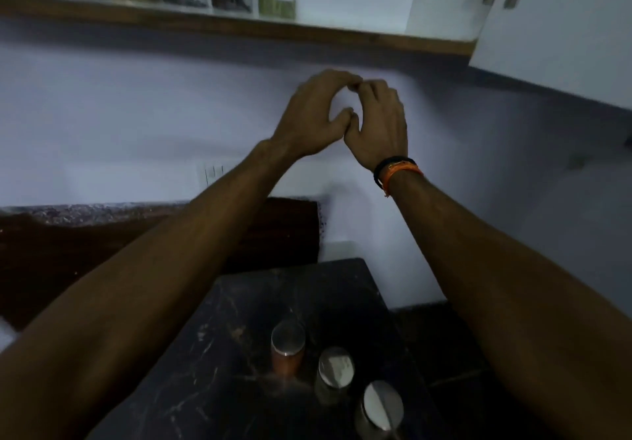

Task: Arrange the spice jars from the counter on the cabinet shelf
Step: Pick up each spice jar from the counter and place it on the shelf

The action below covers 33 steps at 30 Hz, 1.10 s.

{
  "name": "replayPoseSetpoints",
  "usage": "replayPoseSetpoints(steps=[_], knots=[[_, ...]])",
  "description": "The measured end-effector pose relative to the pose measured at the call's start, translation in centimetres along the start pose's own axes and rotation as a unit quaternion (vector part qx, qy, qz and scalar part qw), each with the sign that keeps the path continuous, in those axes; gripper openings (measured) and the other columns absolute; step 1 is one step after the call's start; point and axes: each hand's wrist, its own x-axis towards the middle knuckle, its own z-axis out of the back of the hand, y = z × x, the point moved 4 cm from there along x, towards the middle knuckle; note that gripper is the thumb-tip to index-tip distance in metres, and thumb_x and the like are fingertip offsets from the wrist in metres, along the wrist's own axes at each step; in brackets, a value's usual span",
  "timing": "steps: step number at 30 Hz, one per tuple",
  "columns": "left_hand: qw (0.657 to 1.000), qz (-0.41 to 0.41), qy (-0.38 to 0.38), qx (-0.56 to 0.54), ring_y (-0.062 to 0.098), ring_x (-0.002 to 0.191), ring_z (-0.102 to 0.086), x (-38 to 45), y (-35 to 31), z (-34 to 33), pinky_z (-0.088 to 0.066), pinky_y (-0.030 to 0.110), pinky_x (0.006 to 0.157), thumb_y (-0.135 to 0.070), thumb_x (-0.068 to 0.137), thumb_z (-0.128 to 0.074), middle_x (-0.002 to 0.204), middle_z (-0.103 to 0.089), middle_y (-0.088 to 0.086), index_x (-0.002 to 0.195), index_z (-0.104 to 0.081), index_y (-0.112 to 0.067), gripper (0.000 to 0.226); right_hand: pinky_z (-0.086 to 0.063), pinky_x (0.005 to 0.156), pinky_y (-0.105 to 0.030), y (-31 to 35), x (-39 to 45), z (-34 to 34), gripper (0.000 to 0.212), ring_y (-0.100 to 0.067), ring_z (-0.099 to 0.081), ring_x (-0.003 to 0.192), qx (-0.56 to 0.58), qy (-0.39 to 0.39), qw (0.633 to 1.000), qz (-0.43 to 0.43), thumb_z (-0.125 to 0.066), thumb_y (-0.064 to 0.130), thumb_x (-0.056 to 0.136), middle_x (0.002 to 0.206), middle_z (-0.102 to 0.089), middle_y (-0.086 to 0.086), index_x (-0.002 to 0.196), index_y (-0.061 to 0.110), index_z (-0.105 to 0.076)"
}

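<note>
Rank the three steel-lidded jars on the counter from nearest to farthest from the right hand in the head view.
1. Orange-filled jar, leftmost, highest in frame below the right hand.
2. Middle jar, just right of it.
3. Rightmost jar, at the bottom edge.

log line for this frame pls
hands: left, right raised, fingertips touching, holding nothing | jars: three on counter | shelf: several containers
</note>
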Motion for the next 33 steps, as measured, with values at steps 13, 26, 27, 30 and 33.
replayPoseSetpoints(steps=[13,26,27,30,33], knots=[[0.916,0.194,0.328,-0.121,0.028,0.113,-0.065,-23.3,-2.8,-14.3,-0.048,0.038,0.100,-0.013,0.094,-0.066,0.123,-0.068,0.013,0.128,-0.063,-0.006,0.035,-0.046,0.084,-0.033,-7.2,-27.9,-6.3,0.028,-0.036,-0.062,0.103,0.028,0.355,0.897,-0.262,-0.059,0.026,0.093,0.111,-0.065,-0.020,0.107,0.002,-0.065],[0.818,0.323,0.447,-0.163,0.023,0.120,-0.061,-34.4,-4.9,-20.0,-0.047,0.035,0.106,-0.007,0.092,-0.065,0.130,-0.062,0.010,0.140,-0.051,-0.011,0.050,-0.039,0.104,-0.052,-7.5,-44.2,-6.2,0.071,-0.034,-0.043,0.126,-0.070,0.582,0.749,-0.310,-0.064,0.064,0.072,0.134,-0.049,-0.008,0.130,0.025,-0.050],[0.814,0.330,0.451,-0.161,0.022,0.120,-0.061,-34.7,-4.8,-20.1,-0.047,0.033,0.105,-0.008,0.092,-0.065,0.131,-0.062,0.009,0.140,-0.051,-0.012,0.050,-0.037,0.105,-0.054,-7.5,-44.9,-6.4,0.081,-0.036,-0.040,0.129,-0.072,0.596,0.737,-0.310,-0.066,0.066,0.069,0.139,-0.044,-0.010,0.135,0.024,-0.045],[0.808,0.348,0.446,-0.166,0.022,0.120,-0.062,-35.2,-4.5,-20.3,-0.049,0.037,0.105,-0.009,0.091,-0.066,0.131,-0.062,0.009,0.140,-0.051,-0.013,0.051,-0.038,0.106,-0.054,-7.4,-45.6,-6.8,0.086,-0.038,-0.037,0.132,-0.076,0.580,0.745,-0.321,-0.074,0.056,0.067,0.143,-0.039,-0.012,0.139,0.023,-0.040],[0.805,0.371,0.428,-0.175,0.023,0.117,-0.063,-35.6,-4.0,-20.1,-0.050,0.039,0.104,-0.007,0.090,-0.067,0.129,-0.064,0.010,0.138,-0.054,-0.013,0.050,-0.042,0.103,-0.051,-7.3,-45.3,-7.0,0.073,-0.038,-0.038,0.131,-0.082,0.575,0.745,-0.328,-0.076,0.041,0.071,0.141,-0.041,-0.011,0.136,0.025,-0.045]])
